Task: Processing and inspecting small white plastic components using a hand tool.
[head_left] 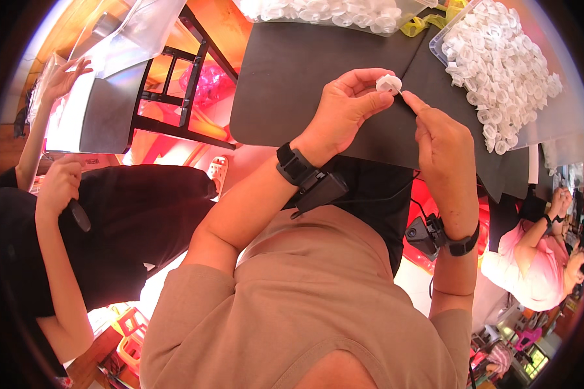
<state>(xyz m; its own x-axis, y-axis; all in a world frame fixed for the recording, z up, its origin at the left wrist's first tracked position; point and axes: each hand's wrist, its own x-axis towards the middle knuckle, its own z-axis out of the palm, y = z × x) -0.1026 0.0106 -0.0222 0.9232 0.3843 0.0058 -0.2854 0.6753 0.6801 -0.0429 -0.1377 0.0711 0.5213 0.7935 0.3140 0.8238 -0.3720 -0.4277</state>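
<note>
My left hand [347, 107] pinches a small round white plastic part [388, 83] between thumb and fingers, above the dark tabletop [292, 81]. Close on its right is my right hand [444, 139], with the index finger stretched toward the part and the other fingers curled in. A thin pale tip shows at that fingertip, beside the part; whatever the curled fingers hold is hidden. Many similar white parts [496, 71] lie heaped in a clear plastic bin [437, 47] to the right.
Another clear bin [409, 11] of white parts stands at the far edge, by a yellow plastic bag [422, 26]. At left, a person in black [110, 227] sits beside another dark table [113, 107]. A person in pink [525, 266] is at right. Wrist-mounted cameras [423, 235] have cables.
</note>
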